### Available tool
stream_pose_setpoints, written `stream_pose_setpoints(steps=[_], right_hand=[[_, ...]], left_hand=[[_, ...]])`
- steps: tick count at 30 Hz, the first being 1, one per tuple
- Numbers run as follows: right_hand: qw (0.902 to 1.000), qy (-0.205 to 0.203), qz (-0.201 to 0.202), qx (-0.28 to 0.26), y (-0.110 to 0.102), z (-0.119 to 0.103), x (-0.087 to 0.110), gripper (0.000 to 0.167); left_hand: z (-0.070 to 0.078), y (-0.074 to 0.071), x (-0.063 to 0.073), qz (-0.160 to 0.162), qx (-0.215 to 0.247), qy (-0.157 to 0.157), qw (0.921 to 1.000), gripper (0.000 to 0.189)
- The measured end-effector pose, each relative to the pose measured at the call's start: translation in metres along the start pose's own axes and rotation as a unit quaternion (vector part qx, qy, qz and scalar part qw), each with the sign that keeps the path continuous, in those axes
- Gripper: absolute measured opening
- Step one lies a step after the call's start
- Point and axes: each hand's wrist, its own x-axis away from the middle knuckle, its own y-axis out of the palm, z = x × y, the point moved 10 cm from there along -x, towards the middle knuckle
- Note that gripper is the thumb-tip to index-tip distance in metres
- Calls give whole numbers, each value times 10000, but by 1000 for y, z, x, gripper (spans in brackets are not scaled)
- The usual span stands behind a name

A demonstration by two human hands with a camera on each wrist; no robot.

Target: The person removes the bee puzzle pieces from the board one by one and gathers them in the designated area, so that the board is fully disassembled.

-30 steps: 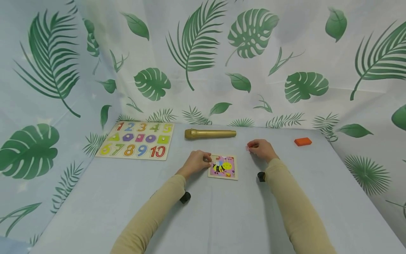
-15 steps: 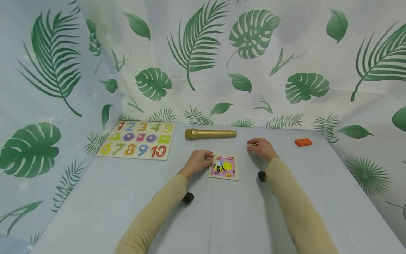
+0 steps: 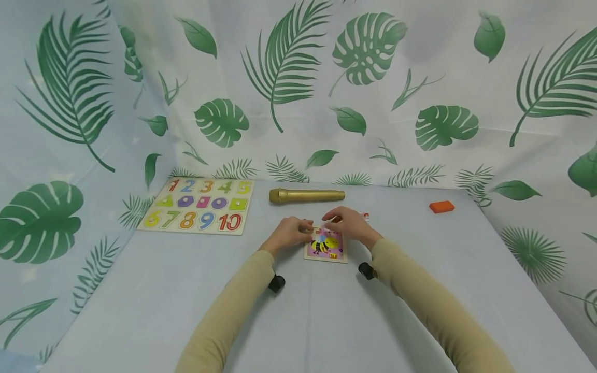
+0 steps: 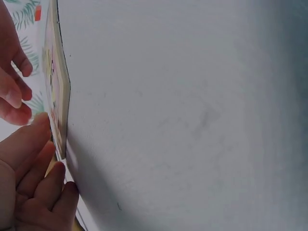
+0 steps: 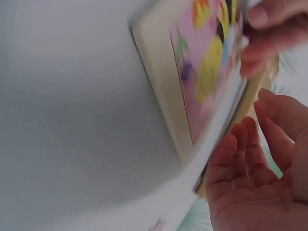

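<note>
While the head view takes in both hands from above, the wrist views show what their backs cover. Near the middle of the pale blue-grey counter point(image 3: 298, 321) lies a small square pale wooden puzzle board point(image 3: 325, 248), its pink picture bearing a yellow-and-black bee. The left hand point(image 3: 290, 234) is at the board's far left corner, thumb over the left edge; the left wrist view catches the board nearly edge-on, revealing its thickness, with the other fingers loosely bent beyond the corner. Whether that grip pinches the wood, I cannot tell. The right hand point(image 3: 351, 224) hovers over the far right part of the board. From above, its palm is hidden; the right wrist view looks into it and shows a released grip, fingers loosely bent, while the board there is blurred yet shows the picture sunk within its pale frame.

Only the head view gives the wider layout: a large pale wooden board with coloured numerals and shapes point(image 3: 194, 205) at the far left, a golden microphone-shaped object point(image 3: 307, 196) behind the puzzle, and an orange-red rectangular block point(image 3: 441, 207) at the right. A small flat red-and-white piece point(image 3: 366, 216) shows just beyond the right hand
</note>
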Motion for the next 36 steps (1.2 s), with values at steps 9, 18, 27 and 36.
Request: stream_pose_setpoints(steps=[9,18,27,36], right_hand=[[9995,196,-196,-153,22,3,-4,26],[9997,84,-214,-58,25,0,-3,24],[9997,-115,-170,156,26,-4,-3,19],[9992,-265,-212,220,28,-8,-4,16]], left_hand=[[3,1,2,-24,-195,80,9998,24],[-1,1,1,-35,-86,22,10000,24],[-2,2,0,-86,-99,-43,9999,25],[-2,2,1,-93,-179,-73,9998,25]])
